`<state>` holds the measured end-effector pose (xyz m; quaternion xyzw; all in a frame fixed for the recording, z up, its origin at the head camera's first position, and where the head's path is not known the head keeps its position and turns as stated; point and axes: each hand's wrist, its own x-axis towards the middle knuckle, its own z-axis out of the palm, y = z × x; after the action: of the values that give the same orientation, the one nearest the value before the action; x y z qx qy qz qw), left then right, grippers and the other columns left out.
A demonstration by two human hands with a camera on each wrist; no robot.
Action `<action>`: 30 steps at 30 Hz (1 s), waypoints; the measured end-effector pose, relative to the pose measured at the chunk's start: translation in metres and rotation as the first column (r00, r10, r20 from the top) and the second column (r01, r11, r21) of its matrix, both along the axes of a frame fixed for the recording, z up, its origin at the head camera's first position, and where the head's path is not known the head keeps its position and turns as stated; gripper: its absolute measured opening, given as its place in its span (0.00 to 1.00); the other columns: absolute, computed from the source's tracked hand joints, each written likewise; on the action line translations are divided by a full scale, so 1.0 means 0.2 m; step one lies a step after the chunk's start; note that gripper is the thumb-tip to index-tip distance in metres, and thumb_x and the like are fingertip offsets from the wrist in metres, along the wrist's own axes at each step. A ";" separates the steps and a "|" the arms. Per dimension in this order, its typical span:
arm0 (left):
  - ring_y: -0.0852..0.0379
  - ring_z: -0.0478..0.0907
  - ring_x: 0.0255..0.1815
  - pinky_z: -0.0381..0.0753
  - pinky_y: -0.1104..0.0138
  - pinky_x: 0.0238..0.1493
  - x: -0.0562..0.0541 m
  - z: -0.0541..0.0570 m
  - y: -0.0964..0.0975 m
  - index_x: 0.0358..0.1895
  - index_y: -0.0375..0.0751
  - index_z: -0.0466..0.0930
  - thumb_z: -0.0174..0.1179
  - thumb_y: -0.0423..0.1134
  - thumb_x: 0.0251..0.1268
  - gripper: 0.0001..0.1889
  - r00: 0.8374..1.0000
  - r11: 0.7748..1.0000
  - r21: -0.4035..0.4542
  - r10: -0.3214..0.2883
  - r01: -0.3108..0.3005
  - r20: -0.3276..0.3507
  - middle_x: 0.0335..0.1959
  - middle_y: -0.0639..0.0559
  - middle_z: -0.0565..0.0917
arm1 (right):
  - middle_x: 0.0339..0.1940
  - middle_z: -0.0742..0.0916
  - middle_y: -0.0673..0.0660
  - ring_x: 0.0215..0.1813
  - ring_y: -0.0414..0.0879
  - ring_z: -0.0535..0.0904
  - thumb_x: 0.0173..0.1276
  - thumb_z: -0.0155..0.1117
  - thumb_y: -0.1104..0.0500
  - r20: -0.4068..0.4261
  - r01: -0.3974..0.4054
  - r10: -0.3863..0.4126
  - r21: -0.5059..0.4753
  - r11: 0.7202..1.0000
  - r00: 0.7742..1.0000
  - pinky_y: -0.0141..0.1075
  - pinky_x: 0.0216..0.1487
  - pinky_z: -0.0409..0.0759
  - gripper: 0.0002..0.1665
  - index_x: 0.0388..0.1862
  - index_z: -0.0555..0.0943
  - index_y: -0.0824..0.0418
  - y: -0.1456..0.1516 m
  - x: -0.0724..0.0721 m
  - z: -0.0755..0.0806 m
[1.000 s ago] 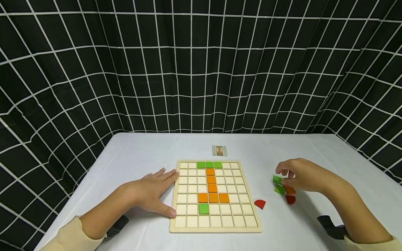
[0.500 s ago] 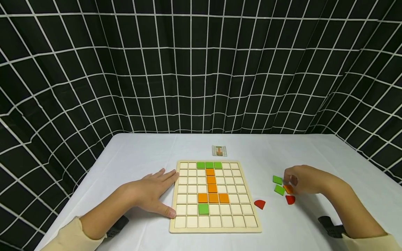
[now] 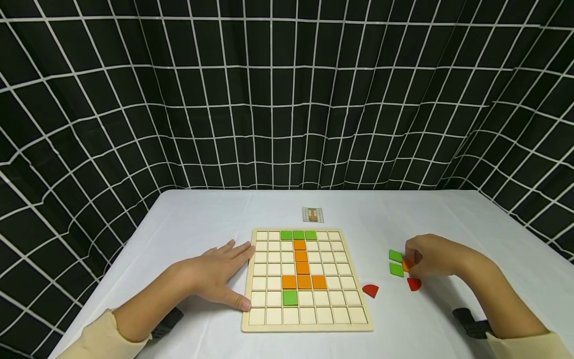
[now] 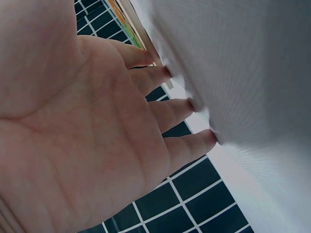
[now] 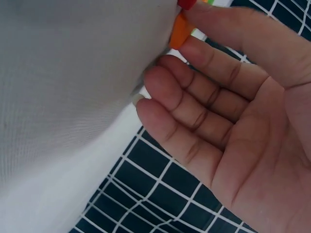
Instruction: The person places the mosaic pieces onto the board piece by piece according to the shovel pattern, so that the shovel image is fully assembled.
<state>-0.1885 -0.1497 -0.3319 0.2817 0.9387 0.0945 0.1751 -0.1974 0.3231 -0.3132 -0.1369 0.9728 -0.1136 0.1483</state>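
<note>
My left hand lies flat with spread fingers at the left edge of the wooden grid board. Its thumb touches the board's lower left side; in the left wrist view the palm shows and the fingertips rest on the cloth. At the right, my right hand pinches an orange square tile low at the tabletop, partly hidden by the fingers. In the right wrist view that orange tile sits between thumb and index finger, the other fingers curled. Two green tiles lie just left of it.
A red wedge-shaped piece lies near the right hand, another red wedge beside the board's right edge. Orange tiles and green tiles fill some board cells. A small pattern card lies behind the board.
My right hand came down from over the green tiles onto the orange tile, which shifted slightly left. The nearer green tile turned and slid left. The left hand stayed still.
</note>
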 end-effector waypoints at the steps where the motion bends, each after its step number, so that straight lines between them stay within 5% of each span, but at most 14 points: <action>1: 0.42 0.43 0.81 0.49 0.43 0.75 0.00 0.00 0.00 0.82 0.46 0.48 0.64 0.78 0.44 0.65 1.000 1.000 0.000 0.002 -0.002 0.001 0.82 0.51 0.51 | 0.26 0.79 0.49 0.32 0.45 0.73 0.55 0.74 0.65 -0.005 -0.001 0.001 -0.003 1.000 1.000 0.37 0.31 0.76 0.10 0.31 0.80 0.57 0.00 0.00 0.00; 30: 0.41 0.44 0.80 0.49 0.42 0.75 0.01 0.01 0.00 0.82 0.45 0.49 0.64 0.78 0.45 0.64 1.000 1.000 0.010 -0.001 0.001 -0.006 0.81 0.50 0.52 | 0.24 0.77 0.48 0.29 0.44 0.72 0.52 0.73 0.65 -0.067 -0.055 0.052 -0.047 0.997 0.996 0.34 0.27 0.74 0.11 0.30 0.78 0.55 -0.10 0.03 0.01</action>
<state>-0.1860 -0.1502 -0.3306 0.2835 0.9385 0.0983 0.1708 -0.1912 0.3035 -0.3105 -0.1700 0.9701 -0.1287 0.1158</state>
